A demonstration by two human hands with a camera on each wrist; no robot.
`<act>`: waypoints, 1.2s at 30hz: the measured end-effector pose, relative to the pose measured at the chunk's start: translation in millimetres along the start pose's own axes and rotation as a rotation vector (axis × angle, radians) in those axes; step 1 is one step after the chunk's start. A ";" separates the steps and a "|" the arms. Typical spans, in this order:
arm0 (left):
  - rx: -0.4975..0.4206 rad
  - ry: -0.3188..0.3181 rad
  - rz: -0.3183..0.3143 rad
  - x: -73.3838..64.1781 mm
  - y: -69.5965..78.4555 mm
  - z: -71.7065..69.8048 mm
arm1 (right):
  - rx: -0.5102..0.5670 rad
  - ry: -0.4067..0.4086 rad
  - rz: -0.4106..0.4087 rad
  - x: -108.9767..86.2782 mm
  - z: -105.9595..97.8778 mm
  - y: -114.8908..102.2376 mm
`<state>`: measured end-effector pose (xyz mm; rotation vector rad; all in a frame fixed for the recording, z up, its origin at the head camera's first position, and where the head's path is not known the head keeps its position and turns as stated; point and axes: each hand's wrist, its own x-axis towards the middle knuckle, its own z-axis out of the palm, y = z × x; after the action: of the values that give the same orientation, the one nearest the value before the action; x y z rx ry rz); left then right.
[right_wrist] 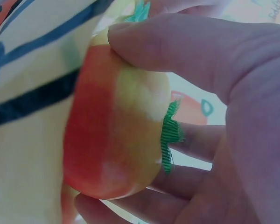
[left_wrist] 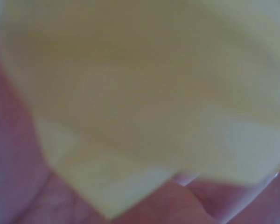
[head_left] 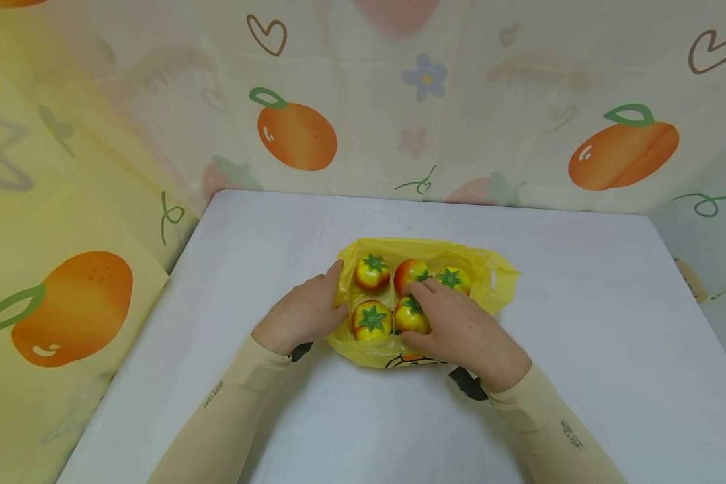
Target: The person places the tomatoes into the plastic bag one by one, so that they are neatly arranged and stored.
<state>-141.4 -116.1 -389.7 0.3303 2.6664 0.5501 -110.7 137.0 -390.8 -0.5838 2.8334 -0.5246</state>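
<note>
A yellow plastic bag (head_left: 502,282) lies open on the table, with several artificial tomatoes in it, yellow and red with green fabric leaves. My right hand (head_left: 462,329) reaches over the front side and grips the front right tomato (head_left: 410,317), its thumb on the near side and its fingers around the far side. In the right wrist view this tomato (right_wrist: 116,126) sits between thumb and fingers, against the bag's printed wall. My left hand (head_left: 305,309) holds the bag's left edge. Blurred yellow plastic (left_wrist: 130,93) covers much of that palm in the left wrist view.
The other tomatoes sit around the gripped one: front left (head_left: 372,321), back left (head_left: 372,273), back middle (head_left: 408,274) and back right (head_left: 454,277). A white table (head_left: 266,235) carries the bag. Fruit-printed curtains (head_left: 363,121) hang behind it and at the left.
</note>
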 end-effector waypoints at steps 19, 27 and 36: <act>0.001 0.007 0.005 -1.7 -4.5 2.1 | -0.042 -0.021 0.001 7.5 13.4 -2.5; 0.005 0.002 0.001 -1.0 -2.7 0.4 | -0.045 -0.008 -0.023 7.9 14.5 -1.0; 0.013 -0.007 -0.016 0.6 -1.9 -0.5 | -0.038 -0.033 0.000 10.4 17.5 0.1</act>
<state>-142.5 -117.7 -390.3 0.3141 2.6649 0.5260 -115.5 127.5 -408.2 -0.5935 2.8182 -0.4571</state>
